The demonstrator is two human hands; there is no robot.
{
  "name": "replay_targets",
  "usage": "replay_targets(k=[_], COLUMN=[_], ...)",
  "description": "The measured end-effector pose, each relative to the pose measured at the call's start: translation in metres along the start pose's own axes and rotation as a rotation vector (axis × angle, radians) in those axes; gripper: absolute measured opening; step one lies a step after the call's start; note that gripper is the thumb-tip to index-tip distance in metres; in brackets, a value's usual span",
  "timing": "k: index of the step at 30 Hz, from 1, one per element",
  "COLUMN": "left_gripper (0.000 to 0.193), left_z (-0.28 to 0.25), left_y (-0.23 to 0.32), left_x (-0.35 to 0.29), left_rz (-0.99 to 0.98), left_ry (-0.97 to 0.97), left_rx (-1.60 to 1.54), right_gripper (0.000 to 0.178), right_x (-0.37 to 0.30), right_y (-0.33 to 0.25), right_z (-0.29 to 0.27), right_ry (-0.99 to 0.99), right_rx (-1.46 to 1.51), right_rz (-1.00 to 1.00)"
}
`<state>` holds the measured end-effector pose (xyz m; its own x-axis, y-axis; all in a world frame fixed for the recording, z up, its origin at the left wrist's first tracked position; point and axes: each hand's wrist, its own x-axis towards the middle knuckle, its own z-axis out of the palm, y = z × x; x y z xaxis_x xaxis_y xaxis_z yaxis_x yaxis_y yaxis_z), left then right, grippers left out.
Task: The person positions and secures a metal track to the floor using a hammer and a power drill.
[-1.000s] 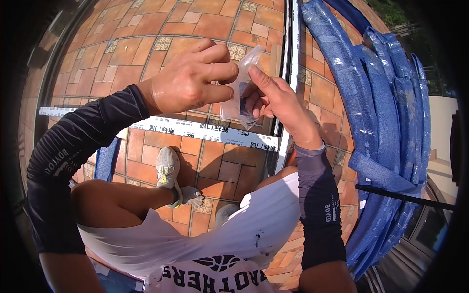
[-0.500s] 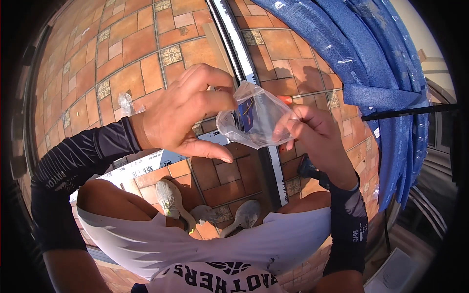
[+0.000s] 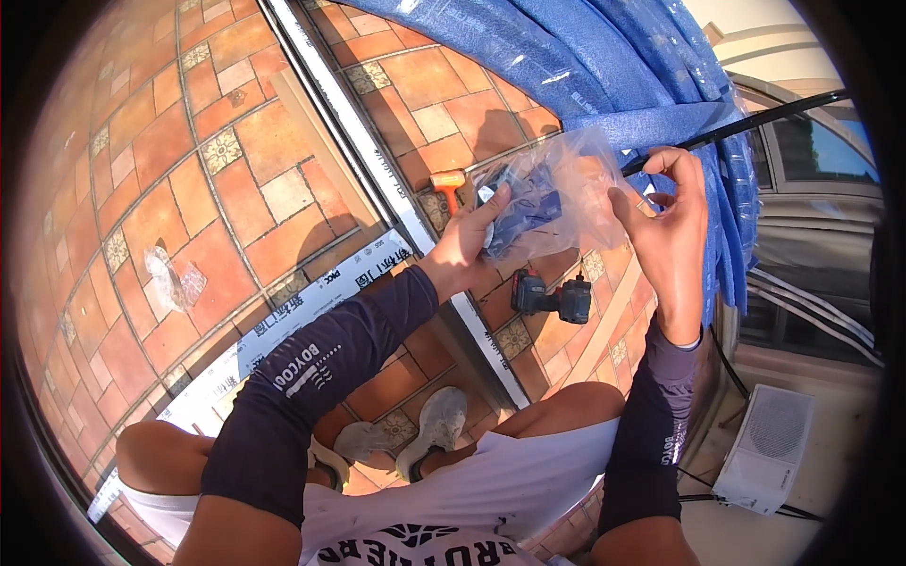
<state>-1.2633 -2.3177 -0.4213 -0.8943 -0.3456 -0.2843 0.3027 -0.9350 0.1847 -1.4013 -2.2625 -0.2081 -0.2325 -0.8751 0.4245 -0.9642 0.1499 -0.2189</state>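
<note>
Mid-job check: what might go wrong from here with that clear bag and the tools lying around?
If the left hand loosens its grip, the clear bag and its dark blue contents might drop onto the tiles.

The dark power tool and orange tool lie loose near the long frame piece; a shifting foot might catch one.

The crumpled plastic on the tiles could blow away or slip underfoot.

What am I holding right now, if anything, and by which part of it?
A clear plastic bag: your left hand grips it by its left side. Your right hand is at the opposite side; whether it grips there can't be told.
</note>
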Motion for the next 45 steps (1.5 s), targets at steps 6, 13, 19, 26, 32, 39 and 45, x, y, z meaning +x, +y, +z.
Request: replay_targets(k=[6,13,19,26,32,39,45], left_gripper=[0.040,0.051,0.044,0.035,0.037,0.041,0.036], left_z=[-0.016,-0.055,-0.051,-0.048,-0.046,-0.039,-0.044], left_y=[-0.016,0.003,0.016,0.004,-0.009,-0.015,-0.012], left_x=[0.020,0.021,0.009,0.015,0.021,0.023,0.029], left_rz=[0.604,0.556,0.413,0.506,0.600,0.675,0.616], left_ry=[0.151,0.289,0.177,0.147,0.091,0.127,0.054], left_rx=[0.259,0.215,0.079,0.157,0.268,0.398,0.216], right_gripper=[0.035,0.016,0.018,0.017,0.020,0.018,0.009], right_x=[-0.018,-0.012,-0.025,-0.041,-0.039,-0.049,-0.035], right_y=[0.024,0.064,0.108,0.043,0.063,0.072,0.078], right_z=[0.034,0.016,-0.011,0.019,0.056,0.073,0.064], right_ry=[-0.386,-0.133,0.307,-0.350,-0.654,-0.574,-0.447], right_rx=[0.203,0.356,-0.574,0.587,0.715,0.719,0.386], right_rz=[0.022,0.182,-0.030,0.445,0.441,0.221,0.113])
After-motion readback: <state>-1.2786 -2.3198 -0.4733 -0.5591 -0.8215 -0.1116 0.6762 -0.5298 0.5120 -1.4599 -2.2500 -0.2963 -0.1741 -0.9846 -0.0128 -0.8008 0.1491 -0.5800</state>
